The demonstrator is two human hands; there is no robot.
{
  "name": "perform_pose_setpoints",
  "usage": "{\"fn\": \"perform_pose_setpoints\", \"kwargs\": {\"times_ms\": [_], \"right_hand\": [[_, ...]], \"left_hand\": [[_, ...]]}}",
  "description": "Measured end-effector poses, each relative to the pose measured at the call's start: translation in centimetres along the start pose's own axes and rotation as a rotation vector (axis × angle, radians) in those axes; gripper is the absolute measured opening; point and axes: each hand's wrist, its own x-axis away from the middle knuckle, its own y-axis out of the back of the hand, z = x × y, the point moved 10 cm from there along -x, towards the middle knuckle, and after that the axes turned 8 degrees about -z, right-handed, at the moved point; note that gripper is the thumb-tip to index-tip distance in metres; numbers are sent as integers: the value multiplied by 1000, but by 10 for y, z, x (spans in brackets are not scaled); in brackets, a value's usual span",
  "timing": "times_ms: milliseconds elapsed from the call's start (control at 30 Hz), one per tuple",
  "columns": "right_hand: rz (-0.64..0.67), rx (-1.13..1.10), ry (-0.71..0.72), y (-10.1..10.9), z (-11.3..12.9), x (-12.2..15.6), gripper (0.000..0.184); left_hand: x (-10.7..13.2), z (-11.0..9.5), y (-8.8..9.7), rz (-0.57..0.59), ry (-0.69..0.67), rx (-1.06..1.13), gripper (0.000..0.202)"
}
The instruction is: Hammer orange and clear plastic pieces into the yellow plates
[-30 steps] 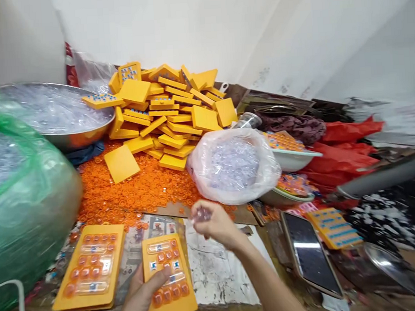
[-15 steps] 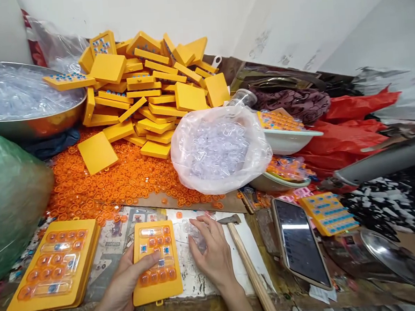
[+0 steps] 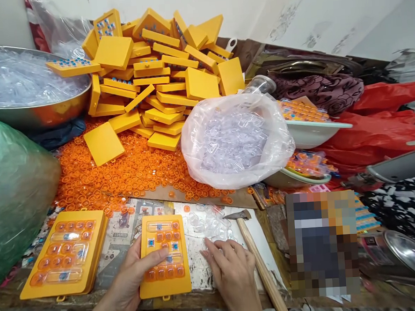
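Note:
My left hand (image 3: 132,277) grips a small yellow plastic board (image 3: 165,289) by its left edge, thumb across the front. Orange caps and clear oval covers fill the board's slots, and two square slots show small blue-and-white pieces. My right hand (image 3: 234,273) is just right of the board, over a white sheet (image 3: 196,269). Its thumb and index finger are drawn close together; whether a small clear piece is between them I cannot make out. Loose clear plastic covers (image 3: 211,223) lie just beyond those fingers. A hammer (image 3: 261,267) with a wooden handle lies right of this hand.
Filled yellow boards (image 3: 66,286) are stacked at left, beside a green bag (image 3: 16,200). Orange caps (image 3: 124,172) lie heaped behind, under piled yellow boards (image 3: 203,83). A white bag (image 3: 197,161) of clear pieces, bowls (image 3: 308,133) and a pixelated patch (image 3: 322,247) are at right.
My right hand has drawn back toward me from the clear covers, its fingers more curled, uncovering them. My left hand still holds the board. The whole view has shifted slightly.

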Motion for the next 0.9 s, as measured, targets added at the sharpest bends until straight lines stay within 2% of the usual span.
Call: {"fn": "perform_pose_setpoints", "kwargs": {"times_ms": [133,267,333,500,633,767,900], "right_hand": [[-11,-35,-21,2,-1,-1,27],[-32,-126,-88,6,5,-11,37],[13,-234,-143,2,12,-15,36],[190,-752,-402,-21,27,-13,32],[125,-764,-473,-19,26,-10,32],[131,-775,-446,-16,30,-12,15],[172,-813,-388,-17,39,-17,19]], "left_hand": [[4,0,-1,2,9,-20,85],[7,0,0,-13,-10,-55,78],[7,1,0,-9,-17,-71,75],[6,2,0,14,-24,-100,74],[8,0,-3,18,-45,-98,73],[11,-5,-8,24,-109,-109,64],[11,-7,-6,-17,-177,-153,61]]}}
